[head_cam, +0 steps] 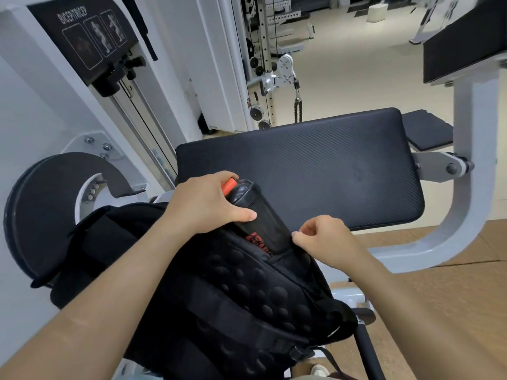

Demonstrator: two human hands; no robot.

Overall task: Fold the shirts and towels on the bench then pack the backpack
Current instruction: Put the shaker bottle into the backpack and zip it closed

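Observation:
A black backpack (236, 300) with a padded, bumpy back panel lies in front of me, at the near edge of the black bench pad (315, 165). A dark shaker bottle (255, 212) with an orange cap and red lettering sticks out of the backpack's side pocket at a slant. My left hand (208, 204) grips the bottle near its lid. My right hand (321, 239) pinches the edge of the side pocket beside the bottle. No shirts or towels are visible on the bench pad.
A white bicep/tricep machine (82, 45) with a black round cam plate (46, 204) stands at the left. The machine's white curved frame (466, 209) rises at the right with another black pad (463, 48) above. Cable pulleys (282, 72) hang behind the bench. A shoe (319, 370) shows at the bottom.

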